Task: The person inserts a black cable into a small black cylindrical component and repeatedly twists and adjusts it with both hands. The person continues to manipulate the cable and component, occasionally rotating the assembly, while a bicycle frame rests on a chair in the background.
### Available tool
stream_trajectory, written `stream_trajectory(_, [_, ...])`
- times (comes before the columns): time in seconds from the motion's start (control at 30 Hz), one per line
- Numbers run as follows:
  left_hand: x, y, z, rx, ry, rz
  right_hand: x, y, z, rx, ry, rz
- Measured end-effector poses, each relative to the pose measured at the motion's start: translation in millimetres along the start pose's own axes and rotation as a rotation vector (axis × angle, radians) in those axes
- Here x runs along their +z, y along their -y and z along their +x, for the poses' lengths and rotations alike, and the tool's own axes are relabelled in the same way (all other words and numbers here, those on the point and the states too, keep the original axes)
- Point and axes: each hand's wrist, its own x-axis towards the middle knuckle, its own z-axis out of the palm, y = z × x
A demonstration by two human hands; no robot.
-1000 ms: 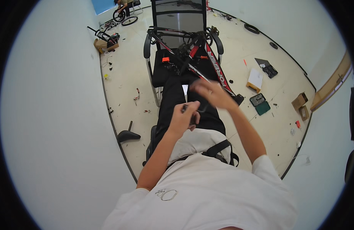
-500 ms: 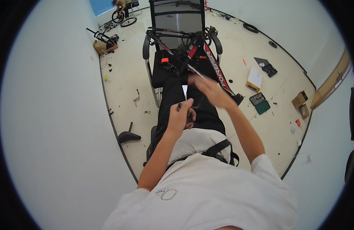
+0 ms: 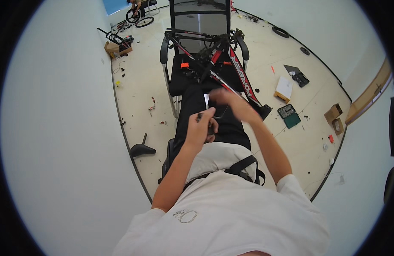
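My left hand (image 3: 200, 127) is closed over my lap around a small dark part, mostly hidden by the fingers. From it a thin, bent metal rod (image 3: 223, 113), shaped like a hex key, reaches toward my right hand (image 3: 234, 103). That hand hovers just above and to the right; motion smears its fingers, so its hold cannot be made out. Beyond my knees, a red, black and white bicycle frame (image 3: 238, 70) lies across a black office chair (image 3: 183, 87). An orange piece (image 3: 185, 65) rests on the seat next to dark small parts.
On the floor at right lie a green tool case (image 3: 292, 120), a black case (image 3: 300, 78) and cardboard boxes (image 3: 333, 113). A bicycle saddle (image 3: 142, 149) sits at left. Far left, a fork juts from a box (image 3: 112, 48); behind it a person (image 3: 138, 5) handles a wheel (image 3: 133, 16).
My right hand has shifted slightly down, its fingers still blurred, and the bent rod shows more clearly. My left hand keeps its place. The view has tilted a little.
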Motion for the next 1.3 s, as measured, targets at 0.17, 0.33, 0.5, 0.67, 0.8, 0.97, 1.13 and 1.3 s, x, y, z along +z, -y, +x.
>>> stream_trajectory(0.17, [-16.2, -11.4, 10.3, 0.035, -0.239, 0.088, 60.3, -0.2, -57.2, 0.216, 0.511, 0.260])
stream_trajectory(0.33, [-16.0, 11.5, 6.7, 0.098, -0.098, 0.319, 40.1, 80.9, -22.1, -0.223, 0.340, 0.312])
stream_trajectory(0.5, [-1.2, 6.7, 1.8, 0.050, -0.020, 0.181, -1.3, 8.9, 10.1, -0.077, 0.013, 0.056])
stream_trajectory(0.67, [-15.0, -2.6, 11.0, 0.155, -0.289, 0.192, 72.2, 8.0, -59.4, 0.057, 0.801, -0.120])
stream_trajectory(0.8, [-18.9, 20.1, 20.7, 0.136, -0.475, 0.290, 67.8, 67.9, -35.4, -0.275, 0.665, 0.099])
stream_trajectory(0.97, [-13.6, 4.8, 10.5, 0.039, -0.197, 0.396, 35.3, 79.2, -1.0, -0.243, 0.350, 0.429])
stream_trajectory(1.13, [-18.2, 17.2, 17.5, -0.014, -0.220, 0.428, 37.5, 54.4, 22.2, -0.234, 0.061, 0.342])
stream_trajectory(1.3, [-39.5, 15.8, 17.8, -0.004, -0.181, 0.322, 50.4, 52.0, -0.9, -0.396, 0.093, -0.548])
